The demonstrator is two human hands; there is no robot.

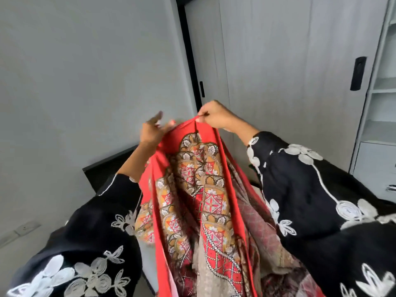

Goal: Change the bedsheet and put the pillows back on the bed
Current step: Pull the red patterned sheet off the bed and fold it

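Hanging from pinching right fingers (201,119), bedsheet (203,189) screens the view; left fingers (159,115) unclear, blurred; wardrobe (289,71) behind.

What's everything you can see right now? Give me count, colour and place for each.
bedsheet: one, red, patterned, held up at centre
wall: one, grey, left
wardrobe doors: two, grey, behind the sheet
shelf unit: one, pale grey, right edge
drawer: one, pale grey, under the shelves
wall socket: one, grey, lower left
sleeves: two, black with white embroidery, either side
right hand: one, pinches the sheet's top edge
left hand: one, blurred, at that edge
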